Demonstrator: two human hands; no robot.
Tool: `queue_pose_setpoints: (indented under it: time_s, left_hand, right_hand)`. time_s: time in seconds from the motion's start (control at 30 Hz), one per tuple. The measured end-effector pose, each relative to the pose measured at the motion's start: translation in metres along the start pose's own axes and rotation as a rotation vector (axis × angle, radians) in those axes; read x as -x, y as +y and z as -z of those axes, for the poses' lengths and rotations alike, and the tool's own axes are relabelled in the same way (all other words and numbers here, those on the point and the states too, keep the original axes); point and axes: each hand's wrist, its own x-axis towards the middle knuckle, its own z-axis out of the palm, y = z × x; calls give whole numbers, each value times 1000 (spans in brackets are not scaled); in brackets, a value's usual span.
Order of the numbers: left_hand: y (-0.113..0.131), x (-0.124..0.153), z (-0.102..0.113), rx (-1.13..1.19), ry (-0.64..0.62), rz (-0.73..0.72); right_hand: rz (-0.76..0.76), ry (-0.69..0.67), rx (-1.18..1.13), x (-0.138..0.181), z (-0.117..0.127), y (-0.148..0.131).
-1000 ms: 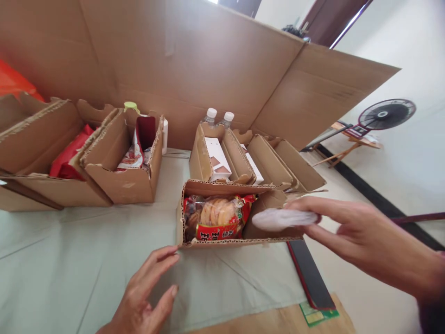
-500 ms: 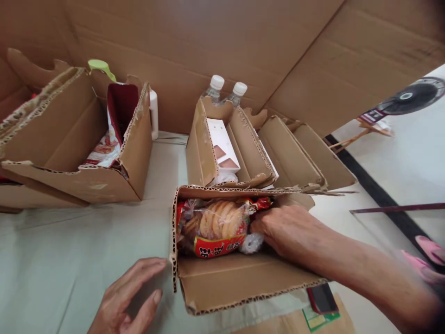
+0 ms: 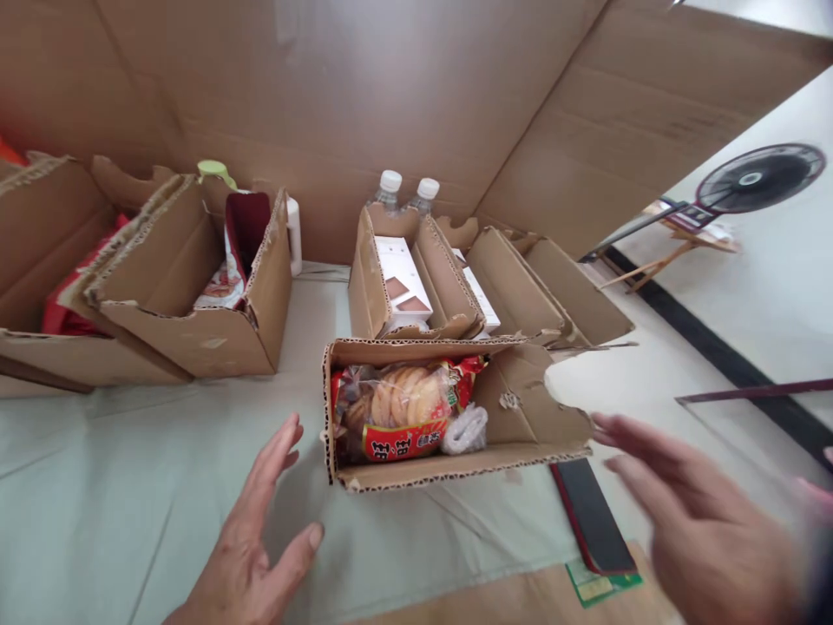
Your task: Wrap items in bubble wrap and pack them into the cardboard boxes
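Observation:
In front of me lies an open cardboard box (image 3: pixel 521 451), longer than it is wide. Inside its left part is a clear and red bag of round biscuits (image 3: pixel 407 404), with a small bundle of clear plastic (image 3: pixel 466 430) against its right end. My left hand (image 3: pixel 260 538) is open, fingers apart, a little left of the box and not touching it. On the other side my right hand (image 3: pixel 696 512) is also open and holds nothing; its fingertips are close to the box's right end, and I cannot tell whether they touch it.
Behind stand more cardboard boxes (image 3: pixel 416 321) with white packages inside, and two clear bottles (image 3: pixel 390 187) with white caps. Further boxes (image 3: pixel 182 334) holding red packets are at left. A phone (image 3: pixel 595 516) and green card (image 3: pixel 602 583) lie near the front edge. A fan (image 3: pixel 758 178) is far right.
My right hand has come out of the box and moved right, now open. The box has tipped back toward level, its near wall appearing lower. The view has shifted slightly.

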Motion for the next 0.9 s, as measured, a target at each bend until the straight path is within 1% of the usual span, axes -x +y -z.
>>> queue_pose_setpoints:
  time_s: [0.07, 0.13, 0.2, 0.27, 0.37, 0.47, 0.57, 0.63, 0.67, 0.73, 0.77, 0.83, 0.9]
  left_hand:
    - [9, -2, -3, 35, -46, 24]
    - [17, -9, -7, 87, -76, 43]
    - [22, -19, -13, 168, -67, 51]
    - [26, -30, -18, 254, -48, 53]
    - [35, -36, -23, 378, -58, 60]
    - [42, -22, -15, 457, -88, 45]
    - [38, 8, 9, 442, -81, 48]
    - [32, 24, 34, 402, -44, 87]
    - [31, 27, 47, 388, -12, 107]
    - [37, 21, 70, 385, 74, 120]
    - [44, 13, 76, 399, 122, 105]
    - [63, -6, 78, 435, 181, 24]
    - [81, -20, 67, 508, 152, -63]
  right_hand:
    - [-59, -97, -115, 18, -32, -3]
    - [-32, -216, -185, 27, -58, -7]
    - [7, -271, -250, 30, -76, -11]
    - [18, -279, -318, 31, -85, -14]
    - [10, -237, -375, 39, -86, -18]
    - [7, -187, -373, 65, -79, -25]
    - [13, -174, -347, 99, -76, -43]
    - [63, -209, -344, 115, -78, -65]
    - [103, -236, -350, 118, -79, -79]
    - [182, -293, -372, 113, -79, -106]
    - [208, -308, -389, 105, -78, -116]
    - [214, -282, -429, 88, -72, -126]
    - [170, -177, -426, 76, -64, -124]
